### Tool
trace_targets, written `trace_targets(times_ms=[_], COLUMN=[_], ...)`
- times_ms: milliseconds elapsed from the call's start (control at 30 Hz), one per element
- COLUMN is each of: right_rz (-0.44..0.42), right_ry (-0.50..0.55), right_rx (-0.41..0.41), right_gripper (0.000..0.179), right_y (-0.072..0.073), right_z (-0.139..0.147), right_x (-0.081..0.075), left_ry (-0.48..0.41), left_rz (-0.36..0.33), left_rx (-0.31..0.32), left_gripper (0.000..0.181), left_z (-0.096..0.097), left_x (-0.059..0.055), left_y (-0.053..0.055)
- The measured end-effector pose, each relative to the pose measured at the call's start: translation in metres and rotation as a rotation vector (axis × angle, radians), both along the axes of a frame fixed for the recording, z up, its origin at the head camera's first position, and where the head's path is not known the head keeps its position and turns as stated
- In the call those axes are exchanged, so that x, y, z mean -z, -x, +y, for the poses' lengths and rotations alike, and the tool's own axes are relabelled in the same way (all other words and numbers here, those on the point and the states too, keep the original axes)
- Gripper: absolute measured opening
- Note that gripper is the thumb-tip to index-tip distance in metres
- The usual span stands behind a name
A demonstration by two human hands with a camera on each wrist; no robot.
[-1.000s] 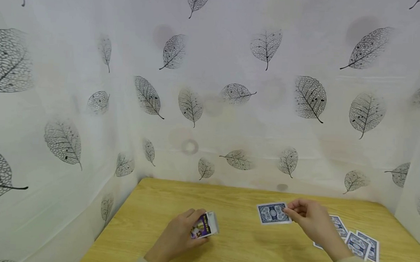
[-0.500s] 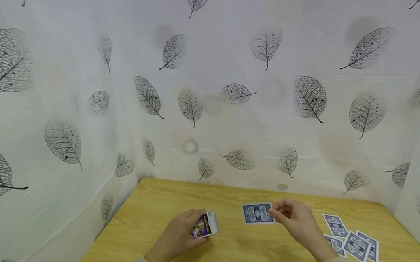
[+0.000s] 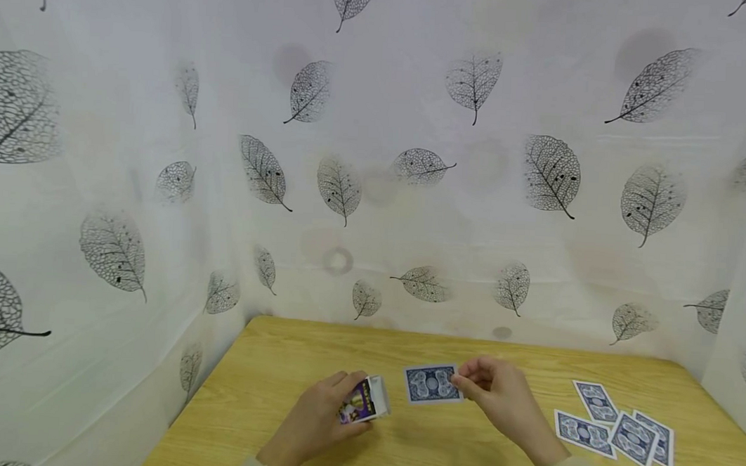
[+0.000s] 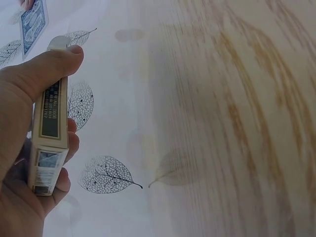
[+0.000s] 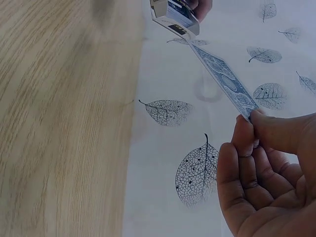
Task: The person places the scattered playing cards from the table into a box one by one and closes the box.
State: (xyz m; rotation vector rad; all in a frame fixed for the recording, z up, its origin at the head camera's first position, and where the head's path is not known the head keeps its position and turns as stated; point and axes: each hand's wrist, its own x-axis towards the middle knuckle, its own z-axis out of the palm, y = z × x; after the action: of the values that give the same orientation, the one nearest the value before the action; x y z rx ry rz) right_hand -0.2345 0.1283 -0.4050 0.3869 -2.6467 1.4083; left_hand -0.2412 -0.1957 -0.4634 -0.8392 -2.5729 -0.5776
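Note:
My left hand (image 3: 315, 420) grips a small card box (image 3: 359, 403) with a purple picture front. Its open end points right, toward the other hand; in the left wrist view the box's narrow side (image 4: 51, 116) shows, with the thumb along the top. Between thumb and forefinger, my right hand (image 3: 503, 405) pinches one playing card (image 3: 430, 384) by its right edge, blue patterned back showing. The card is held above the table, a short gap to the right of the box in the head view. In the right wrist view the card (image 5: 224, 79) slants up toward the box (image 5: 175, 17).
Several playing cards (image 3: 633, 438) lie overlapping, backs up, on the right part of the wooden table (image 3: 316, 346). A white curtain (image 3: 373, 226) with leaf prints hangs behind the table and along its left side.
The right hand has moved left with the playing card, bringing it closer to the box. The cards lying at the right are now uncovered by the arm. The left hand stays put.

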Motion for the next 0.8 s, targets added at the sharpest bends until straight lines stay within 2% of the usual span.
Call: trace_targets(times_ms=[233,533,800], right_rz=[-0.029,-0.035,-0.040], right_ry=[0.038,0.064,0.066], right_rx=[-0.004,-0.030,-0.035], right_gripper=[0.015,0.015,0.015], right_y=[-0.001,0.000,0.004], right_z=[-0.012,-0.022,-0.031], right_x=[0.003,0.006,0.009], left_ry=[-0.004,-0.003,-0.014], left_rz=[-0.017,0.035,0.039], left_rx=[0.007,0.011,0.018], left_gripper=[0.069,0.069,0.070], left_z=[0.001,0.002,0.000], left_x=[0.000,0.002,0.001], left_y=[0.001,0.002,0.001])
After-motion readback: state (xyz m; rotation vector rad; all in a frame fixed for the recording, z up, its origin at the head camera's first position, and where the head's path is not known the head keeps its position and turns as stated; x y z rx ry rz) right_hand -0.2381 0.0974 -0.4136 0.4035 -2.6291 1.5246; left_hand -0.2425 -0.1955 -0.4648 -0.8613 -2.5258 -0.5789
